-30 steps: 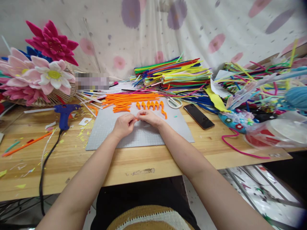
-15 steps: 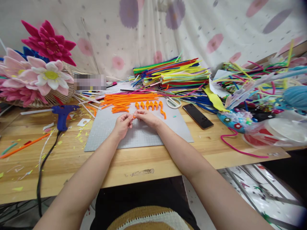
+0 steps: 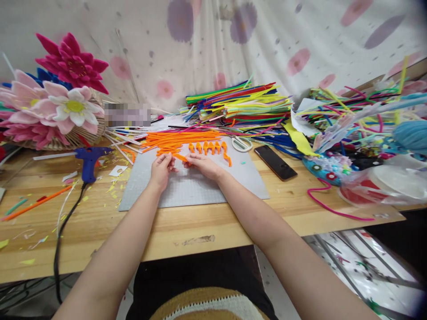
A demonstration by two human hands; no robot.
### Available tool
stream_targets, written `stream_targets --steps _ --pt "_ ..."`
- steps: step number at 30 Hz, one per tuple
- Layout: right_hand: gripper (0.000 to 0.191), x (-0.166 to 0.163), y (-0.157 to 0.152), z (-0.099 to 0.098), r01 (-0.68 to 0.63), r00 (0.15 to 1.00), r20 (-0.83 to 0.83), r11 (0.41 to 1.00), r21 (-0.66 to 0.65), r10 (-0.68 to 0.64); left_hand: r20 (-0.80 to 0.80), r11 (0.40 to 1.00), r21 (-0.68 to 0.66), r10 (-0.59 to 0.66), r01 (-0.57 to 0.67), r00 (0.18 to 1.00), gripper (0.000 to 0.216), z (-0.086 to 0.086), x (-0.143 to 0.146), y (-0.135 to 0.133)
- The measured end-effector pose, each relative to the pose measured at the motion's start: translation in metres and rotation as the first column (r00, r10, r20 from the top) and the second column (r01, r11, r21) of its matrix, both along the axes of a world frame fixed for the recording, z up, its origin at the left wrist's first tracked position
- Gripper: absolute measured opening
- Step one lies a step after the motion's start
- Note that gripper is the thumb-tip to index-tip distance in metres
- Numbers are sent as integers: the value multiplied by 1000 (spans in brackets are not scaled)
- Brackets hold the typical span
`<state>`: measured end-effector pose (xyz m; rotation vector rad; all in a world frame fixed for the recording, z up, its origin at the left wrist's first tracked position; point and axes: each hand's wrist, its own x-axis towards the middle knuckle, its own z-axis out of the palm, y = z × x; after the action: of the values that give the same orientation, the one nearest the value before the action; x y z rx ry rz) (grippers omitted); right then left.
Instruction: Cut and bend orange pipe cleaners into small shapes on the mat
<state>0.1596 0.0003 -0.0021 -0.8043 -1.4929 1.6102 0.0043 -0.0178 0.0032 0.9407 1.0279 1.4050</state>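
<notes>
An orange pipe cleaner (image 3: pixel 180 157) stretches between my two hands, above the grey cutting mat (image 3: pixel 196 189). My left hand (image 3: pixel 162 170) is closed, thumb and fingers pinching its left end. At the other end my right hand (image 3: pixel 202 164) also pinches it, the fingers partly hiding the piece. Just behind the hands lie short orange pipe cleaners (image 3: pixel 167 149) and a heap of longer orange ones (image 3: pixel 187 137). Several folded orange pieces (image 3: pixel 209 147) stand in a row on the mat, with a wavy orange piece (image 3: pixel 227 158) at the row's right.
Scissors (image 3: pixel 242 144) and a phone (image 3: pixel 275 162) lie to the right. A blue glue gun (image 3: pixel 88 163) with a black cord stands at the left, near fuzzy flowers (image 3: pixel 75 106). Bundled coloured pipe cleaners (image 3: pixel 240 104) are piled at the back. A plastic-wrapped tub (image 3: pixel 383 184) sits far right.
My hands, close together before, are now farther apart; the left one has moved left. A length of the orange pipe cleaner now shows between them.
</notes>
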Motion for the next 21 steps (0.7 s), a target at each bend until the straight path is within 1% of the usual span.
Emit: stream_targets --steps 2,4,6,9,11,13,16,19,21 --pt "20 -1 0 0 14 1000 21 999 35 -15 -16 999 -26 -26 26 1000 31 -1 1 0" --pt "20 -4 -1 -1 19 998 55 997 74 -23 -61 998 -20 -53 52 997 33 -3 3 -1" --pt "19 -7 -1 -2 30 995 94 994 101 -39 -131 1000 9 -27 29 991 32 -5 5 -2" --pt "16 -9 0 -4 90 984 143 988 127 -109 -245 999 36 33 -24 969 30 -8 5 0" --pt "13 -9 2 -5 138 973 164 981 134 -159 -309 999 32 41 -33 950 31 -9 4 1" --pt "11 -9 3 -8 177 963 181 974 138 -201 -340 1000 9 27 -26 940 33 -9 4 2" --pt "10 -11 4 -11 232 939 216 957 173 -267 -345 1000 -27 5 -15 938 36 -8 5 2" --pt "12 -14 4 -14 279 892 288 926 256 -348 -376 1000 -24 -2 -7 927 36 -10 5 2" --pt "13 -15 3 -14 278 851 340 892 356 -400 -408 1000 8 4 -1 913 33 -13 4 3"
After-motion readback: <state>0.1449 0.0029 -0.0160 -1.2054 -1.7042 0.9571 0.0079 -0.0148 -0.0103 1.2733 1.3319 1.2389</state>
